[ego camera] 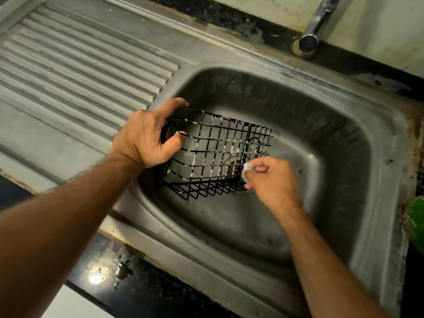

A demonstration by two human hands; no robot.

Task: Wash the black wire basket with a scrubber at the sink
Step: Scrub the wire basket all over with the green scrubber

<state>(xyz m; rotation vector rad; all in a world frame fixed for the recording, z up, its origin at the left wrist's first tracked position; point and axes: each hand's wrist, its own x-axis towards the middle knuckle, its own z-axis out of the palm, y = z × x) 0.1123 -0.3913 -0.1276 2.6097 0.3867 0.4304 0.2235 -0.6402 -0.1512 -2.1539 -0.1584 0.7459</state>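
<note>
Left hand (146, 136) grips soapy basket (218, 152) end; right hand (270, 177) pinches scrubber (246, 172). Likely light, stiff, slippery wire.

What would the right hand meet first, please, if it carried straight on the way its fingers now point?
Most likely the black wire basket: the right hand points its small foamy scrubber leftward at the basket's near end, seemingly touching already, though depth is unclear.

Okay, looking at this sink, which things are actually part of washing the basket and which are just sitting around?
Part of the job:
- black wire basket, streaked with white foam, gripped by the left hand
- small foamy scrubber, pinched in the right hand
- stainless steel sink basin
- chrome tap spout

Just lying about:
- ribbed steel drainboard
- green object at the right edge
- black speckled stone counter
</note>
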